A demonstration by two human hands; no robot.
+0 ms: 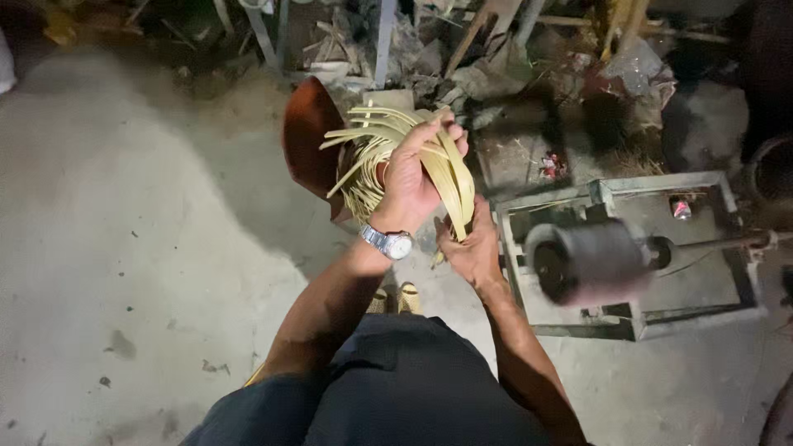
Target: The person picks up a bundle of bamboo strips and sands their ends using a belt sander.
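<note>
A bundle of thin, pale yellow bamboo strips (450, 169) curves over in front of me, its loose ends fanning out to the upper left. My left hand (410, 177), with a metal wristwatch on the wrist, is closed around the upper part of the bundle. My right hand (472, 252) grips the lower end of the same strips, just left of the machine's drum.
A metal-framed machine (710, 186) with a dark grey cylindrical drum (588, 260) stands on the concrete floor at my right. A reddish-brown curved piece (307, 136) lies behind the strips. Scrap wood, poles and debris (496, 58) pile up along the far side.
</note>
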